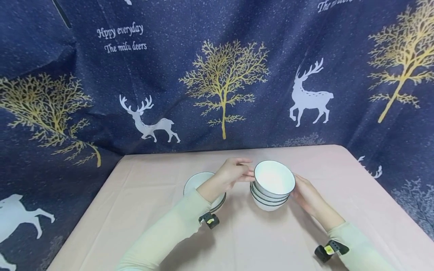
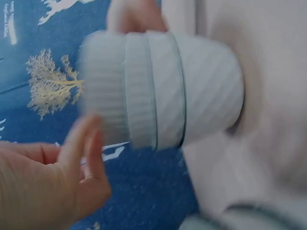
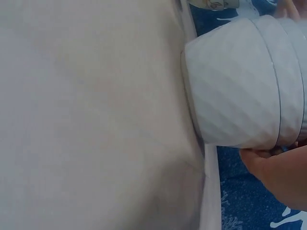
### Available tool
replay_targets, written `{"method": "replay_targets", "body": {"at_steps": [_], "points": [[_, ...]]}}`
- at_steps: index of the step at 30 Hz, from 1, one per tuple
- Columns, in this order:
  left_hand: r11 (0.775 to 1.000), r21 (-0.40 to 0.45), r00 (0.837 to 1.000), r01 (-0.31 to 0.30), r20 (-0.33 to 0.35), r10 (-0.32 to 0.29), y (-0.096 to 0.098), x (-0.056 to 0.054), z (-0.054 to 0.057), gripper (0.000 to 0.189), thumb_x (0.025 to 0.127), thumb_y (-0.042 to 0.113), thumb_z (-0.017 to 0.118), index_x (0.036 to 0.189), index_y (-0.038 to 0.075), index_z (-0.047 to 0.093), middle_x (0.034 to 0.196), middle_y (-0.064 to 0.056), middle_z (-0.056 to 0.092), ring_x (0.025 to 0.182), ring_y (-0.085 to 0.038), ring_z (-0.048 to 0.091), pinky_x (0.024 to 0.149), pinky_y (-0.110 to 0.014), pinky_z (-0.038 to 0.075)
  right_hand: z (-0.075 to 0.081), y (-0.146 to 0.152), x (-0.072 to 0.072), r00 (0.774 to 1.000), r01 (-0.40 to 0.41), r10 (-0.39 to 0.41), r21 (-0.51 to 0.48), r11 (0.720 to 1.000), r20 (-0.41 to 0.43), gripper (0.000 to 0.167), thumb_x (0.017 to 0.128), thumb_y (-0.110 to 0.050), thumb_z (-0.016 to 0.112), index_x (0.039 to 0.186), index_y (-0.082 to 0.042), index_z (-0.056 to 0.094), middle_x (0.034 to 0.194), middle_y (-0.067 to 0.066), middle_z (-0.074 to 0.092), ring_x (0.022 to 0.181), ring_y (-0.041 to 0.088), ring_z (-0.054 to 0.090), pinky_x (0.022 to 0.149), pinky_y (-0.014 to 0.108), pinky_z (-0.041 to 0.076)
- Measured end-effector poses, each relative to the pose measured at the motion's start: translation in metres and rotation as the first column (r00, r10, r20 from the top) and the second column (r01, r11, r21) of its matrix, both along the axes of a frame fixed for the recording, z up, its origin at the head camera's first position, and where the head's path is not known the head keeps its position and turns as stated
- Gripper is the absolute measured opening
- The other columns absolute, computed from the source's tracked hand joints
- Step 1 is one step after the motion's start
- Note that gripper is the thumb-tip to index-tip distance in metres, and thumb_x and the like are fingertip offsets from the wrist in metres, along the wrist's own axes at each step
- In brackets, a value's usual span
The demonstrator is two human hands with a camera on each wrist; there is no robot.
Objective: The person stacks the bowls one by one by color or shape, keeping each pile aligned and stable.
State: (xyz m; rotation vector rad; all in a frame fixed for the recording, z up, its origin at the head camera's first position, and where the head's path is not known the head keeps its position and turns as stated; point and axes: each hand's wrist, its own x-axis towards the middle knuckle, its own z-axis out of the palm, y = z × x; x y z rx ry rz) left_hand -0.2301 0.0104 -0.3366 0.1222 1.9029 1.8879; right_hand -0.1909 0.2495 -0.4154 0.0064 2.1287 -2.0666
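A stack of several white bowls (image 1: pixel 269 206) with dark rims stands between my hands, right of the middle in the head view. Faceted and ribbed outer walls show on the stacked bowls (image 2: pixel 211 86) in the left wrist view. My left hand (image 1: pixel 235 173) is at the left side of the top bowl (image 1: pixel 274 177), its fingers extended against or close to the outer wall. From the right, my right hand (image 1: pixel 306 194) holds the stack, its fingers partly hidden behind the bowls. Whether the stack's base touches the table cannot be told.
Another short stack of white dishes (image 1: pixel 196 181) with dark rims sits on the pink-covered table (image 1: pixel 237 241), partly behind my left forearm. Behind the table hangs a dark blue cloth (image 1: pixel 203 22) printed with deer and trees.
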Motion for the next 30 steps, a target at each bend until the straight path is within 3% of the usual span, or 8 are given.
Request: {"method": "replay_targets", "body": {"at_steps": [4, 11, 18, 24, 30], "points": [[0.999, -0.038, 1.000, 0.001, -0.013, -0.001, -0.001, -0.003, -0.001, 0.039, 0.093, -0.008, 0.048, 0.131, -0.007, 0.052, 0.109, -0.023, 0.061, 0.092, -0.026, 0.065, 0.079, -0.026, 0.060, 0.001, 0.000, 0.001, 1.000, -0.004, 0.004, -0.014, 1.000, -0.004, 0.067, 0.105, -0.044, 0.026, 0.152, 0.000, 0.011, 0.160, 0.014, 0.008, 0.146, 0.030, 0.008, 0.119, 0.039, 0.018], [0.996, -0.087, 0.999, -0.003, -0.040, 0.000, -0.002, -0.002, -0.003, 0.031, 0.092, -0.006, 0.055, 0.123, -0.011, 0.057, 0.110, -0.020, 0.064, 0.091, -0.026, 0.068, 0.079, -0.024, 0.059, 0.004, -0.004, 0.001, 1.000, 0.003, -0.002, -0.032, 0.999, 0.014, 0.065, 0.105, -0.043, 0.027, 0.153, -0.001, 0.011, 0.160, 0.013, 0.008, 0.147, 0.029, 0.008, 0.118, 0.036, 0.020], [0.987, -0.160, 0.998, -0.015, -0.065, 0.005, -0.001, 0.004, -0.010, 0.029, 0.090, -0.005, 0.061, 0.119, -0.006, 0.062, 0.111, -0.016, 0.065, 0.096, -0.023, 0.069, 0.078, -0.021, 0.059, 0.002, -0.004, 0.002, 1.000, -0.005, 0.005, -0.038, 0.999, 0.004, 0.066, 0.105, -0.044, 0.027, 0.153, -0.001, 0.010, 0.161, 0.013, 0.006, 0.147, 0.027, 0.006, 0.119, 0.036, 0.015], [0.990, -0.118, 0.994, -0.081, -0.079, 0.072, 0.002, 0.010, -0.022, 0.034, 0.086, -0.008, 0.062, 0.120, -0.005, 0.063, 0.100, -0.013, 0.063, 0.089, -0.023, 0.070, 0.075, -0.020, 0.059, 0.001, -0.005, 0.002, 1.000, -0.009, 0.010, -0.043, 0.999, 0.015, 0.067, 0.105, -0.044, 0.026, 0.153, 0.000, 0.008, 0.161, 0.013, 0.004, 0.147, 0.027, 0.004, 0.120, 0.037, 0.013], [0.988, -0.100, 0.989, -0.117, -0.099, 0.107, 0.002, 0.015, -0.025, 0.036, 0.085, -0.007, 0.064, 0.121, -0.003, 0.062, 0.099, -0.011, 0.060, 0.088, -0.019, 0.069, 0.076, -0.019, 0.059, 0.005, -0.006, 0.001, 1.000, -0.007, 0.009, -0.076, 0.997, 0.018, 0.066, 0.106, -0.041, 0.027, 0.153, 0.000, 0.007, 0.161, 0.012, 0.004, 0.147, 0.026, 0.003, 0.120, 0.036, 0.012]]}}
